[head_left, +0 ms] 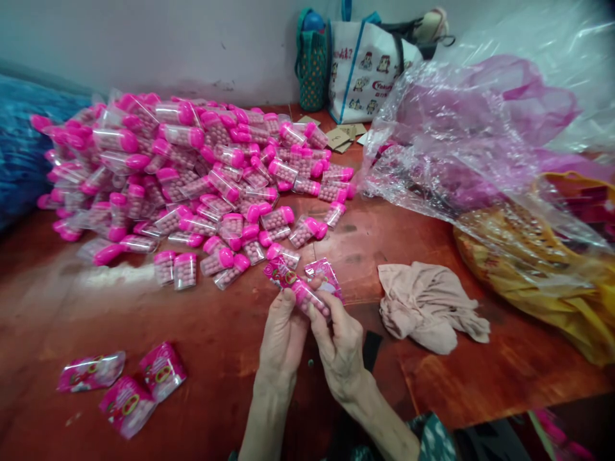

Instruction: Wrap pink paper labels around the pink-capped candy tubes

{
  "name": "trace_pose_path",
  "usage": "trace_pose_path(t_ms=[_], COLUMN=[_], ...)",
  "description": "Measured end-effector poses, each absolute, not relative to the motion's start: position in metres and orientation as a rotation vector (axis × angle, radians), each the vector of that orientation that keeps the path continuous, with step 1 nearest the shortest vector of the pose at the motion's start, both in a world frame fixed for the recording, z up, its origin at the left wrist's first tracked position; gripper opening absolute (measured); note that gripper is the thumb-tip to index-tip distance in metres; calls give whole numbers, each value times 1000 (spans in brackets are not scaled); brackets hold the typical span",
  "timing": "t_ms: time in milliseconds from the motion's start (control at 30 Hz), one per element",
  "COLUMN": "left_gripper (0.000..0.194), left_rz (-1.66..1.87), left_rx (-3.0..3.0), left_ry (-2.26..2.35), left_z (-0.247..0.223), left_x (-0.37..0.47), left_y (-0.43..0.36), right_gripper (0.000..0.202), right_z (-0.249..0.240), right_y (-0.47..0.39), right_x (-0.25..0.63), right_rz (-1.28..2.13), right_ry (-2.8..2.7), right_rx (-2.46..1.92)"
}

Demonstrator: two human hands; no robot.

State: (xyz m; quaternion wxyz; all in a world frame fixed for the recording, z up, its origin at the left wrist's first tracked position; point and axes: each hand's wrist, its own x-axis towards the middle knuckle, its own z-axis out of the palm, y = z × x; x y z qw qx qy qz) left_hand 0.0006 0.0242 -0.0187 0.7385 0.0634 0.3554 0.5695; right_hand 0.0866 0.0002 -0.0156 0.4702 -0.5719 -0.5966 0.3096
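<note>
My left hand (284, 326) and my right hand (340, 336) meet near the middle of the table, both closed on one small clear container (307, 296) of pink balls. A printed pink wrapper (281, 272) lies against its upper left end; how far it covers the container is hard to tell. Just behind my fingers, another pink packet (327, 275) rests on the table. Beyond my hands spreads a large heap of pink-capped containers (216, 186). Several wrapped containers, one of them a pink packet (162, 370), lie at the lower left.
A crumpled beige cloth (427, 307) lies right of my hands. Clear plastic (446, 141) and a yellow bag (542, 282) cover the right side. At the back stand a white bag (368, 70) and a green holder (311, 77), near cardboard pieces (340, 137). Blue plastic (29, 141) is far left.
</note>
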Motion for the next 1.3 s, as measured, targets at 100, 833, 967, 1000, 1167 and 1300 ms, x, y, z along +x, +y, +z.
trace_pose_path(t_ms=[100, 833, 967, 1000, 1167, 1300], left_gripper=[25, 24, 28, 28, 29, 27], left_rz=[1186, 1294, 1241, 1238, 1229, 1290], left_rx=[103, 273, 275, 269, 266, 300], left_ry=[733, 811, 758, 752, 750, 844], left_z=[-16, -15, -18, -18, -15, -7], left_x=[2, 4, 1, 0, -3, -1], left_y=[23, 16, 12, 12, 13, 16], right_gripper=[18, 30, 28, 25, 16, 15], right_z=[-14, -23, -21, -20, -9, -3], right_y=[-2, -9, -13, -13, -10, -6], right_x=[86, 80, 79, 80, 83, 84], right_rz=[747, 209, 377, 462, 817, 1006], right_ry=[-1468, -1609, -1580, -1565, -1448, -1399], right_rx=[-1421, -1295, -1293, -1288, -1308, -1302])
